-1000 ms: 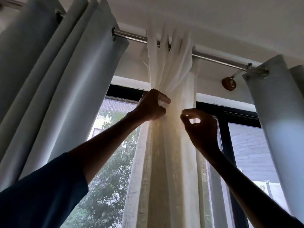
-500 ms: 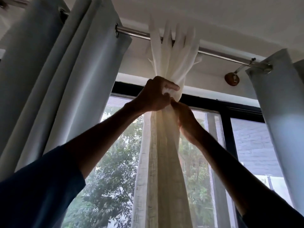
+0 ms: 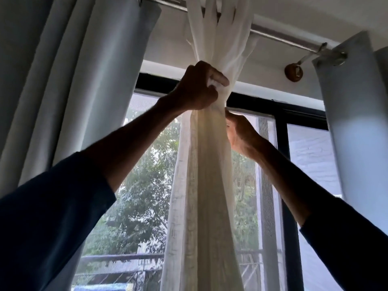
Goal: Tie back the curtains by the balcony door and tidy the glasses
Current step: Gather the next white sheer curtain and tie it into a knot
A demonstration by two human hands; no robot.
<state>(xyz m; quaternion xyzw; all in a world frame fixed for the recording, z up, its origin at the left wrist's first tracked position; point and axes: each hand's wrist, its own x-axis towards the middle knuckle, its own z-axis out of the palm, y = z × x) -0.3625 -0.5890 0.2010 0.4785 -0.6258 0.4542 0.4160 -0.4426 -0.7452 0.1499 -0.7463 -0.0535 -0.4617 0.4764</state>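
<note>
Overhead, one item under handling: sheer curtain (image 3: 210, 164), cream, translucent, hung from the curtain rod (image 3: 283, 37) and gathered into a single narrow column in front of the window.

Left hand (image 3: 199, 87): raised high, fingers and thumb curled tight round the bunched cloth just below the rod; the fabric fans out above the fist and hangs straight beneath it.

Right hand (image 3: 241, 133): lower, at the right edge of the gathered column, thumb tip touching the cloth. Its fingers pass behind the fabric and are hidden, so whether it grips cannot be told.

Sleeves (image 3: 52, 217): dark blue, on both forearms.

Left grey curtain (image 3: 84, 80): heavy, pleated, drawn aside, apart from the sheer one.

Right grey curtain (image 3: 357, 122): same cloth, hanging at the far end of the rod.

Wall bracket (image 3: 293, 72): round, brown, carrying the rod near the right curtain.

Window frame (image 3: 281, 143): black, behind the sheer.

Beyond the glass: trees (image 3: 142, 196), balcony railing (image 3: 117, 259).
</note>
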